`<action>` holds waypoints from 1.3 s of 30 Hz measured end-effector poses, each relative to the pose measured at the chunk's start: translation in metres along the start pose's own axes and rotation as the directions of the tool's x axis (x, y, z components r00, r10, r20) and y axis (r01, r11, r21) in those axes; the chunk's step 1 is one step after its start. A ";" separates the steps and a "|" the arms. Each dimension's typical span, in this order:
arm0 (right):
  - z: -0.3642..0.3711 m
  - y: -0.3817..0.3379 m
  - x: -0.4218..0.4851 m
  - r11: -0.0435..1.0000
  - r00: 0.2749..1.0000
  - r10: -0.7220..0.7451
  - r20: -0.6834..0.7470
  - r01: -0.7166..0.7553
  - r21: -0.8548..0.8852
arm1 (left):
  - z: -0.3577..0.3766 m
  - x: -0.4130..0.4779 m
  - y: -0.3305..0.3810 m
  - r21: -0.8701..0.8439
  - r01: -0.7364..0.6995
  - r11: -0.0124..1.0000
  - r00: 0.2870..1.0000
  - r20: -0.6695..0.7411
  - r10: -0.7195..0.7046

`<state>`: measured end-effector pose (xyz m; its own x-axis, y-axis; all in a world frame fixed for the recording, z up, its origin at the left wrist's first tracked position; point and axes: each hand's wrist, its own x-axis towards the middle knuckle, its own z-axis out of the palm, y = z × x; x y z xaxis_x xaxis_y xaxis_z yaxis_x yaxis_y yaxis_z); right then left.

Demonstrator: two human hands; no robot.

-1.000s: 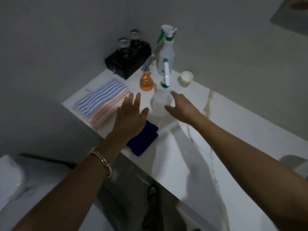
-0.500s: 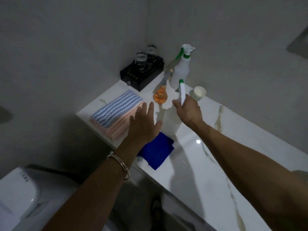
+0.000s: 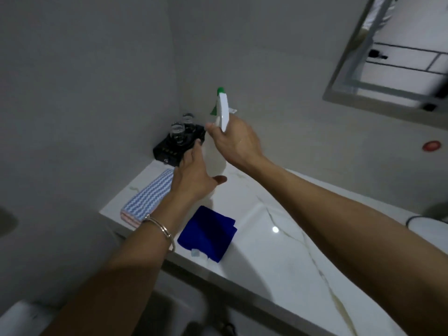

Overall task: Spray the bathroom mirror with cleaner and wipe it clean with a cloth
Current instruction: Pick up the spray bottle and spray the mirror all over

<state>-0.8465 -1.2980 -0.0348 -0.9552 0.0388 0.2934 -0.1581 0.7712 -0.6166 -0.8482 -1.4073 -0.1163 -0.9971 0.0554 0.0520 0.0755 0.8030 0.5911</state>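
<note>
My right hand (image 3: pixel 236 141) grips the neck of a white spray bottle (image 3: pixel 222 112) with a green nozzle and holds it raised above the marble counter (image 3: pixel 278 243). Beside the bottle's lower body my left hand (image 3: pixel 194 178) hovers with its fingers straight; whether it touches the bottle I cannot tell. A folded blue cloth (image 3: pixel 208 234) lies on the counter near its front edge, below my left wrist. The mirror (image 3: pixel 397 52) hangs on the wall at the upper right, only its lower left corner in view.
A blue-and-pink striped folded towel (image 3: pixel 148 200) lies at the counter's left end. Behind it in the corner stands a black tray with glass jars (image 3: pixel 179 144). A white basin rim (image 3: pixel 426 226) shows at the right edge. A red round button (image 3: pixel 431 146) sits on the wall.
My right hand has lifted the spray bottle off the counter and upward. My left hand rose beside it. The view tilted up, bringing the mirror into sight.
</note>
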 end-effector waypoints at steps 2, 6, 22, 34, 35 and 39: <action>-0.020 -0.002 0.001 0.999 1.000 0.002 -0.008 -0.002 -0.044 | -0.007 0.003 0.018 -0.037 -0.017 0.999 0.998 0.057 0.019; -0.063 0.014 0.027 0.988 0.996 0.020 -0.088 -0.033 -0.150 | -0.011 0.034 0.067 -0.089 -0.159 0.983 0.978 0.123 0.169; -0.310 0.193 0.013 0.996 0.903 0.049 -0.428 -0.079 -0.052 | 0.103 0.035 0.376 -0.464 -0.293 0.836 0.931 0.061 0.361; -0.441 0.244 0.005 0.924 0.926 -0.065 -0.373 0.196 0.327 | 0.118 -0.003 0.518 -0.391 -0.496 0.775 0.865 -0.147 0.479; -0.445 0.242 0.006 0.911 0.911 -0.065 -0.407 0.221 0.348 | 0.112 -0.005 0.523 -0.366 -0.515 0.775 0.856 -0.165 0.490; -0.457 0.222 0.017 0.896 0.872 -0.094 -0.480 0.284 0.341 | 0.090 -0.005 0.532 -0.316 -0.556 0.769 0.831 -0.218 0.512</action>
<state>-0.7837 -0.8360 0.1669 -0.6980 0.2669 0.6645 -0.4983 0.4854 -0.7184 -0.8037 -0.9272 0.1253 -0.7880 0.3274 0.5214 0.6155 0.3987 0.6799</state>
